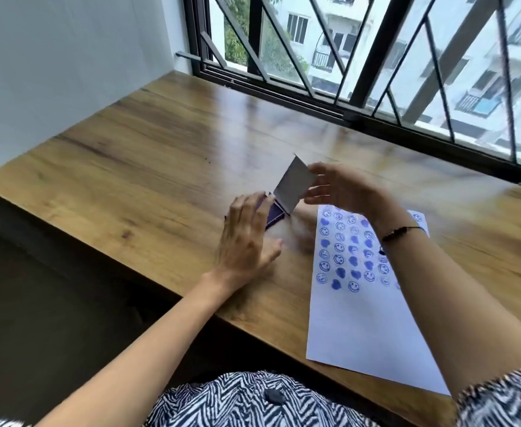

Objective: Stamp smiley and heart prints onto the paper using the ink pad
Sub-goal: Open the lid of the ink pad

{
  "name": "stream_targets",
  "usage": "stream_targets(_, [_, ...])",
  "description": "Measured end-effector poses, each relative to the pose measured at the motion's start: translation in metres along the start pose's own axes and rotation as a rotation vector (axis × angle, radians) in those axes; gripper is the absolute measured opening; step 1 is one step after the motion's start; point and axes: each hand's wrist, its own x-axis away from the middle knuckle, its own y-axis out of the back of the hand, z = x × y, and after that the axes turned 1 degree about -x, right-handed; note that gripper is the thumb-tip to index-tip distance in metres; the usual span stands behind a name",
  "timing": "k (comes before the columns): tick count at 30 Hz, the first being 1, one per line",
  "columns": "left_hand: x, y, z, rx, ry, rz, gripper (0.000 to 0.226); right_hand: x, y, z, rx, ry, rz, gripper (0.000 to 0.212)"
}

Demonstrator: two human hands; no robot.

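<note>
Left hand (246,238) flat, fingers spread, pressing on purple ink pad (273,215) base at frame centre. Right hand (342,189) pinches raised white lid (294,188), tilted up from pad's far edge. Paper (364,318) lies on wooden counter (148,155), lower right of frame, upper part covered with blue smiley and heart prints (342,257), partly under right forearm.

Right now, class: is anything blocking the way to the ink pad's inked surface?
Partly. The ink pad lies on the table; its hinged lid stands raised, held by the right hand. The left hand lies flat over the pad's near-left part, covering some of the ink.
</note>
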Motion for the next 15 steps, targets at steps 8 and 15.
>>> stream_targets(8, [-0.014, -0.022, -0.027, 0.086, -0.193, 0.119, 0.058, -0.012, 0.014, -0.023, 0.515, 0.13, -0.512, 0.02])
stream_targets(15, [-0.022, -0.033, -0.064, 0.352, -0.079, 0.098, 0.054, 0.054, 0.02, -0.043, 0.651, 0.248, -0.662, 0.021])
